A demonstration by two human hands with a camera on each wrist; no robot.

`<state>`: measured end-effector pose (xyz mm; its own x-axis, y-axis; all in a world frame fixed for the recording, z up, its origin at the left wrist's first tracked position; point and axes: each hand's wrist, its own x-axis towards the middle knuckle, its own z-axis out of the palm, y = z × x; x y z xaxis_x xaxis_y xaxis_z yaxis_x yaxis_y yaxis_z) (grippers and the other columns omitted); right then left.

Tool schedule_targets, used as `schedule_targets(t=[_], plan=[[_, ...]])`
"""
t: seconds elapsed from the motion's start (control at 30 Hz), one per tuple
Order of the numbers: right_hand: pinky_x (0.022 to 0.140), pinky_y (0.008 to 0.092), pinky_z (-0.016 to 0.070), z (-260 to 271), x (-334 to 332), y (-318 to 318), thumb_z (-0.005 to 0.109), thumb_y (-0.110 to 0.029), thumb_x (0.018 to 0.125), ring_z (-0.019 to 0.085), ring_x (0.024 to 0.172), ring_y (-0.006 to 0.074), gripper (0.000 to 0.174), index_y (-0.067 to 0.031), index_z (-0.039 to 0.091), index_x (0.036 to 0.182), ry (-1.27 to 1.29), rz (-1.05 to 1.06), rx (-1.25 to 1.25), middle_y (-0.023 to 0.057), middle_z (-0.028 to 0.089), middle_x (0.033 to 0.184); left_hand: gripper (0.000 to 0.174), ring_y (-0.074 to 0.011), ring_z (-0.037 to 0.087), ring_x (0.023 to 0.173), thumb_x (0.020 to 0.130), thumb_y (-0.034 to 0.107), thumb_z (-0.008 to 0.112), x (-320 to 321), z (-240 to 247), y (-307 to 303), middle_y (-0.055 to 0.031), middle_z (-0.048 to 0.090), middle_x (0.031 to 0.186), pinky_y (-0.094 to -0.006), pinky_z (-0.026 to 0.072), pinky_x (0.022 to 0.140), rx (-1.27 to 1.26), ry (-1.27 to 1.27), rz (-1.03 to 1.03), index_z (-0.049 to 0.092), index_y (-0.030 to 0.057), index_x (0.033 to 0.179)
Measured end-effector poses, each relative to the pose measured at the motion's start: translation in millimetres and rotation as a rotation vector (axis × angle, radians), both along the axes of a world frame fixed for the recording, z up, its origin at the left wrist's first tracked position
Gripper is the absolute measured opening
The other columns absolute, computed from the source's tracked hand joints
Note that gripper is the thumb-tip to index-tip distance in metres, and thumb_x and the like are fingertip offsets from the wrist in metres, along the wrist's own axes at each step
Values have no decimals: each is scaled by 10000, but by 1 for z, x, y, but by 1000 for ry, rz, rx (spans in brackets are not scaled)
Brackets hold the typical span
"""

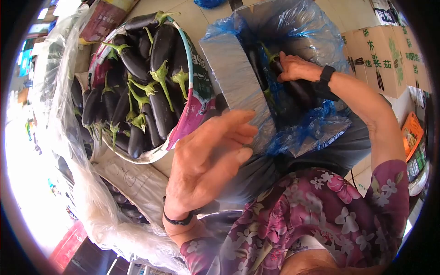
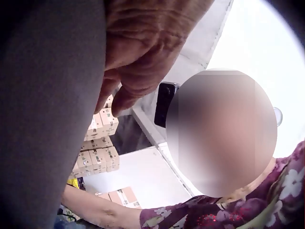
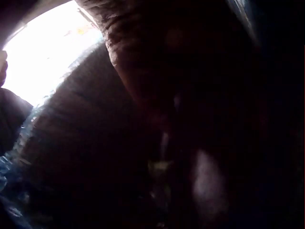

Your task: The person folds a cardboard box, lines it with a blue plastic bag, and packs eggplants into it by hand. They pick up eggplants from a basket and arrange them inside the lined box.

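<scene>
In the head view my right hand (image 1: 300, 68) is down inside a cardboard box (image 1: 233, 68) lined with thin blue plastic (image 1: 316, 27). Its thumb and fingers grip a dark purple eggplant (image 1: 300, 94) near the stem end. Another eggplant (image 1: 256, 68) lies beside it along the box's left wall. The right wrist view is very dark there. My left hand (image 1: 206, 160) is raised in the air between the box and a round basket (image 1: 188, 105) heaped with eggplants (image 1: 160, 101). Its fingers are loosely bent and hold nothing.
Clear plastic sheeting (image 1: 105, 206) drapes around the basket on the left, with more eggplants underneath. A printed carton (image 1: 376, 59) stands right of the lined box. Farther right lies an orange package (image 1: 411, 135). Stacked cartons (image 2: 97, 160) appear in the left wrist view.
</scene>
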<state>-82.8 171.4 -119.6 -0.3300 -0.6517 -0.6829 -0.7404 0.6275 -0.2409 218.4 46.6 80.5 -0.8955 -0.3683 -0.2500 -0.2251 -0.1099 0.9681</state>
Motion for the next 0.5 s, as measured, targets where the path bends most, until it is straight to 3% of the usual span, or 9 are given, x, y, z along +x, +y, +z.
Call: schedule_targets(t=[0.03, 0.1, 0.13, 0.2, 0.27, 0.4, 0.47, 0.5], plan=[[874, 435, 504, -5, 1, 1, 756, -408, 722, 620, 1052, 438, 681, 137, 529, 1061, 1, -39, 0, 321, 625, 1089, 505, -217, 657, 954, 840, 174, 677, 1, -1, -1, -177, 692, 1026, -299, 490, 854, 6, -2, -2, 579, -96, 1254], [878, 454, 504, -19, 2, 6, 748, -393, 743, 613, 1071, 451, 651, 139, 553, 1063, 1, -86, 7, 323, 629, 1114, 463, -223, 672, 958, 802, -40, 642, 3, -3, -3, -156, 689, 1022, -310, 515, 840, 11, 58, 10, 592, -53, 1262], [875, 458, 511, -31, 0, 6, 749, -365, 759, 620, 1074, 437, 627, 131, 566, 1097, 75, -56, -2, 307, 635, 1127, 463, -223, 672, 958, 802, -40, 642, 2, -2, -2, -156, 689, 1022, -310, 515, 840, 16, 58, 5, 592, -53, 1262], [873, 462, 519, -36, -3, 2, 749, -337, 775, 627, 1078, 423, 605, 122, 579, 1130, 146, -27, -6, 290, 641, 1141, 526, -225, 662, 929, 827, 182, 690, 0, 0, 0, -186, 694, 1018, -308, 498, 832, 50, 3, 68, 573, -116, 1244], [868, 460, 537, -35, -3, -8, 759, -289, 794, 638, 1081, 405, 574, 93, 595, 1188, 204, 103, 109, 268, 648, 1159, 532, -227, 663, 925, 831, 193, 693, 1, -3, 0, -190, 693, 1013, -309, 498, 829, 54, 7, 66, 570, -120, 1243], [866, 449, 547, -28, 11, -9, 782, -258, 782, 650, 1074, 390, 667, 93, 521, 1287, 179, 86, 131, 264, 655, 1154, 553, -227, 664, 910, 843, 231, 699, 0, -2, 0, -196, 693, 997, -311, 499, 824, 77, 28, 81, 561, -125, 1243], [890, 460, 536, -38, 25, -1, 792, -235, 777, 644, 1080, 395, 783, 86, 408, 1380, 252, 10, 41, 267, 654, 1154, 559, -226, 665, 905, 846, 243, 700, 1, -2, 1, -195, 693, 996, -311, 500, 823, 85, 38, 97, 560, -124, 1245], [914, 466, 511, -42, 27, -1, 786, -248, 769, 588, 1142, 414, 828, 73, 341, 1388, 247, 15, 78, 304, 573, 1225, 566, -226, 665, 900, 849, 255, 700, 2, -2, 1, -195, 693, 995, -312, 500, 823, 92, 42, 117, 558, -122, 1247]])
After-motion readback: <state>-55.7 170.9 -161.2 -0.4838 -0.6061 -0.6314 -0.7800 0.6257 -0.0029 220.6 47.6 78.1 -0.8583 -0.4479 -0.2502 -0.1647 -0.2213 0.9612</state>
